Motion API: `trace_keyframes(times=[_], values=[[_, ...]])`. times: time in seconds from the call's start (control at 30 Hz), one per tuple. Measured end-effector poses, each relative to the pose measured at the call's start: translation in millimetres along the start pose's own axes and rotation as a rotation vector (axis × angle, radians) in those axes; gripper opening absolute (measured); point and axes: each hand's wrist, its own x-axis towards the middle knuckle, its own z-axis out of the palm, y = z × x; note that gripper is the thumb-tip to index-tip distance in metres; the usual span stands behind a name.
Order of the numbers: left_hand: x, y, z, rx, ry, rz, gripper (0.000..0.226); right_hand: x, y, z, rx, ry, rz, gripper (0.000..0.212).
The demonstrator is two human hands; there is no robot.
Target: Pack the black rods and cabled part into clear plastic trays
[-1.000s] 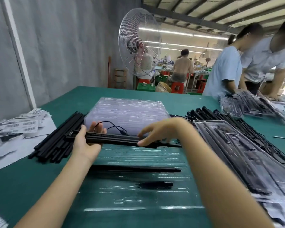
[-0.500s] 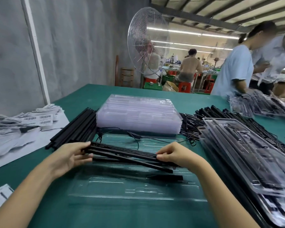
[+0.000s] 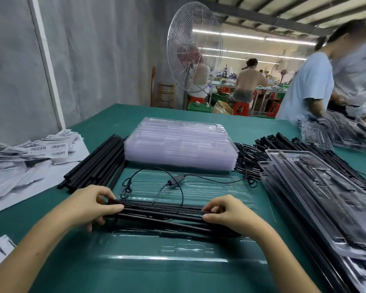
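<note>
Mid-frame, the left hand (image 3: 91, 205) and right hand (image 3: 227, 214) grip a bundle of thin black plastic rods (image 3: 163, 212) by its ends over the open clear plastic tray (image 3: 167, 250), not yet seated, its black cable (image 3: 173, 182) trailing loose above.

Both ends of the rods (image 3: 163, 212) lie hidden under the left hand (image 3: 91, 205) and right hand (image 3: 226, 214). The packed trays (image 3: 317, 208) run off the right and bottom edges. The labels (image 3: 30, 153) are cut by the left edge, their print too small to read. The workers (image 3: 311, 85) at far right are blurred; they perhaps handle more trays.
</note>
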Motion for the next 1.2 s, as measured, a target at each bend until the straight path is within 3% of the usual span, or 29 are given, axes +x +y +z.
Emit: trace_keyframes(times=[0.13,0.27,0.4,0.63,0.8,0.9,1.03,1.2], values=[[-4.1,7.2,4.0,0.189,0.07,0.065,0.021,-6.2,1.9,-0.2,-0.041,0.013,0.015,0.01],[-6.5,8.6,11.4,0.482,0.144,0.136,0.027,-10.3,3.5,3.3,-0.063,-0.013,-0.004,0.027],[-5.5,1.8,18.9,0.335,0.116,0.236,0.021,-11.2,6.0,3.8,-0.12,0.002,-0.004,0.044],[-5.6,-15.1,31.8,0.364,0.176,0.297,0.023,-13.5,5.0,2.2,-0.149,0.014,0.012,0.052],[-7.0,-12.5,33.4,0.371,0.146,0.49,0.025,-15.5,0.8,3.5,-0.11,0.016,0.038,0.039],[-6.8,-8.4,40.8,0.37,0.105,0.591,0.035,-8.5,-9.6,0.6,-0.12,0.111,0.086,0.033],[-3.7,-14.2,41.4,0.309,0.141,0.517,0.041,18.4,-34.9,2.4,-0.246,0.118,0.146,0.043],[-1.1,-21.7,21.2,0.239,0.112,0.401,0.026,33.2,-43.9,5.6,-0.276,-0.022,0.126,0.042]])
